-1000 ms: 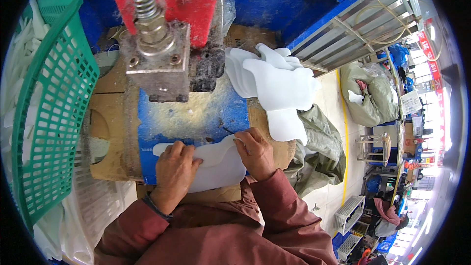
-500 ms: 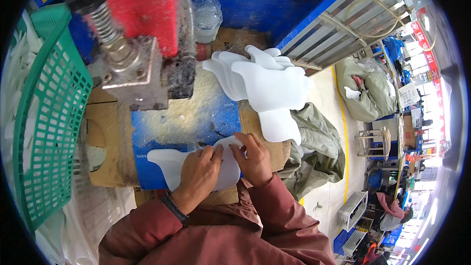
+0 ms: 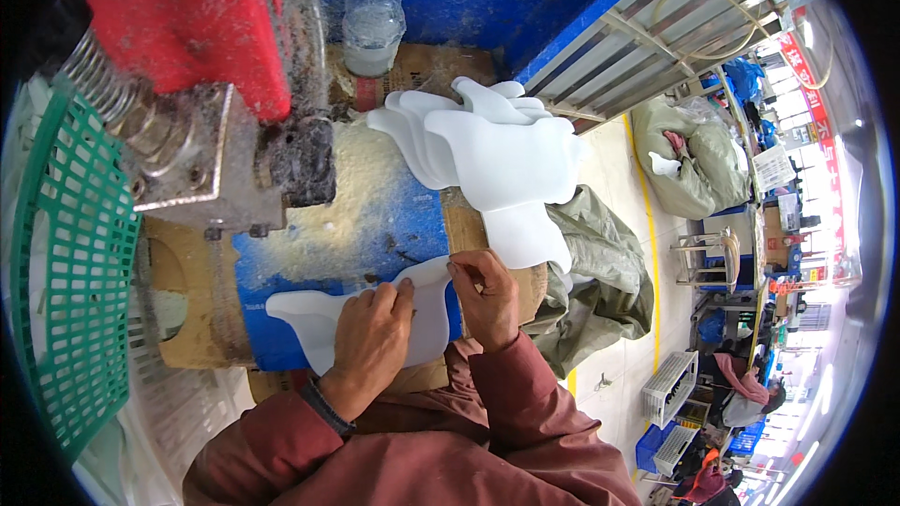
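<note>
A white, smooth, curved-edged foam-like piece point(image 3: 429, 311) lies near me on the blue sheet point(image 3: 267, 258). My left hand point(image 3: 368, 345) rests over its middle, fingers bent and close together, holding it down. At the piece's upper right tip, my right hand point(image 3: 489, 302) has thumb and fingers pinched together on the edge; anything small between them is hidden. Beyond my right hand lies a pile of similar white pieces point(image 3: 506, 157), overlapping each other. Pale yellow powder point(image 3: 352, 192) is spread over the blue sheet.
A red machine head point(image 3: 192, 28) with a metal block point(image 3: 192, 145) overhangs the left side. A green basket point(image 3: 80, 253) stands at far left. Behind are a bottle point(image 3: 373, 30) and a blue panel point(image 3: 450, 0). Cardboard point(image 3: 202, 319) lies underneath; a grey-green sack point(image 3: 600, 272) is at right.
The view has shifted, bringing the machine head closer at the left. My right hand's fingers have drawn together at the piece's tip. My left hand stays on the piece.
</note>
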`<action>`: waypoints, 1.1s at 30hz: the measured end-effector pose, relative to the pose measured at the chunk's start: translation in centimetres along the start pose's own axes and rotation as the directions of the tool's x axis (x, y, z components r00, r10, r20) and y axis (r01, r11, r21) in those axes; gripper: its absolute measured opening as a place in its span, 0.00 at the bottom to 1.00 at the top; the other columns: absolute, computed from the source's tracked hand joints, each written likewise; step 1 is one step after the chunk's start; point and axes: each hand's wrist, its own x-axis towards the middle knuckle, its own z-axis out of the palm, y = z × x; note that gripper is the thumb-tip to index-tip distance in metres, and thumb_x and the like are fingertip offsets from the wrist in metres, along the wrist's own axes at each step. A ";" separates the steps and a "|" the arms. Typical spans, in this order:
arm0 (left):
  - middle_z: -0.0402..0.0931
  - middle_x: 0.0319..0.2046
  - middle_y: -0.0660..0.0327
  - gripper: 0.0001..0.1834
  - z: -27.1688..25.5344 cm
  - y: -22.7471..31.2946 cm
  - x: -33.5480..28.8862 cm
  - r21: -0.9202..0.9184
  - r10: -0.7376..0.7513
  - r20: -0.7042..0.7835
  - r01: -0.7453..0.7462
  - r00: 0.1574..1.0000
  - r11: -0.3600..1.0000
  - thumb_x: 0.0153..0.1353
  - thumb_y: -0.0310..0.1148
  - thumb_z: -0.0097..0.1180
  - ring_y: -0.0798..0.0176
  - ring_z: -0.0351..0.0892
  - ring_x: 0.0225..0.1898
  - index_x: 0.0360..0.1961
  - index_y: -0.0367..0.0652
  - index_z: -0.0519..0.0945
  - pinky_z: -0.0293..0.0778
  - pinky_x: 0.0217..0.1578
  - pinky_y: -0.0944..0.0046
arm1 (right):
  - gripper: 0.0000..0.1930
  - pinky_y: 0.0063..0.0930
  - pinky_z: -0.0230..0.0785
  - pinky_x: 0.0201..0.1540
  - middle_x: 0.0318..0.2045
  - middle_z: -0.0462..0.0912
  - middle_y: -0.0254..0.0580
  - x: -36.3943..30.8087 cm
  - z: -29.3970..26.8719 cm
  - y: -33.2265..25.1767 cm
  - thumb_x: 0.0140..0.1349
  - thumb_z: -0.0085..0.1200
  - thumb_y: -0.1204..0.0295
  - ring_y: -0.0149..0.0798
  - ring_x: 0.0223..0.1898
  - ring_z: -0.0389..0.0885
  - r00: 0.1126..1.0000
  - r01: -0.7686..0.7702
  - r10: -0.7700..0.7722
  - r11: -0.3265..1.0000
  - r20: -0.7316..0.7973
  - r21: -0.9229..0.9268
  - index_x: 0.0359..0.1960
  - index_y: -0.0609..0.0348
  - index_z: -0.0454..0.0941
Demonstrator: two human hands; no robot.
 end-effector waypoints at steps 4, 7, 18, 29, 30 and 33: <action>0.73 0.35 0.58 0.21 0.0 0.0 -0.1 0.036 0.010 0.007 -0.011 1.000 0.999 0.64 0.29 0.60 0.56 0.77 0.35 0.57 0.32 0.81 0.73 0.36 0.55 | 0.05 0.25 0.74 0.38 0.35 0.82 0.40 0.3 0.5 0.6 0.65 0.61 0.83 0.31 0.34 0.82 0.998 0.052 -0.054 0.997 -0.028 -0.064 0.40 0.62 0.83; 0.73 0.36 0.58 0.22 0.0 -0.1 -0.1 0.053 0.019 0.008 -0.020 1.000 0.998 0.64 0.29 0.57 0.57 0.77 0.35 0.58 0.32 0.81 0.73 0.36 0.57 | 0.05 0.27 0.75 0.38 0.36 0.82 0.42 0.3 0.5 0.9 0.64 0.61 0.83 0.36 0.34 0.83 0.996 0.082 -0.086 0.990 -0.025 -0.114 0.39 0.62 0.83; 0.74 0.37 0.56 0.22 0.2 0.1 -0.1 0.013 -0.019 0.017 0.019 1.000 1.000 0.63 0.30 0.64 0.52 0.78 0.38 0.57 0.34 0.82 0.73 0.40 0.52 | 0.05 0.35 0.73 0.35 0.31 0.79 0.45 1.2 0.3 0.7 0.63 0.65 0.77 0.42 0.29 0.79 1.000 0.003 -0.005 0.962 -0.006 -0.274 0.35 0.63 0.80; 0.73 0.37 0.54 0.22 1.0 -0.1 -0.5 0.044 0.025 -0.036 -0.023 0.999 0.999 0.63 0.31 0.63 0.51 0.77 0.38 0.57 0.33 0.80 0.73 0.39 0.52 | 0.11 0.39 0.75 0.37 0.32 0.83 0.53 1.6 0.1 1.5 0.64 0.65 0.68 0.49 0.33 0.84 0.998 -0.017 0.036 0.933 0.047 -0.361 0.35 0.65 0.80; 0.73 0.37 0.54 0.22 1.2 -0.1 -0.5 0.037 0.051 -0.054 -0.049 0.997 0.998 0.62 0.31 0.63 0.50 0.77 0.38 0.57 0.33 0.80 0.73 0.39 0.51 | 0.11 0.39 0.75 0.37 0.32 0.83 0.53 1.6 0.1 1.6 0.64 0.65 0.68 0.49 0.32 0.84 0.998 0.042 -0.023 0.935 0.056 -0.353 0.35 0.65 0.80; 0.75 0.37 0.53 0.21 1.9 -0.1 -0.8 0.028 0.054 -0.130 -0.050 0.990 0.998 0.62 0.31 0.62 0.49 0.78 0.38 0.56 0.33 0.80 0.73 0.39 0.50 | 0.08 0.35 0.77 0.37 0.34 0.85 0.49 1.3 -0.5 1.4 0.65 0.64 0.71 0.42 0.33 0.85 0.991 0.126 -0.097 0.878 0.088 -0.461 0.37 0.64 0.80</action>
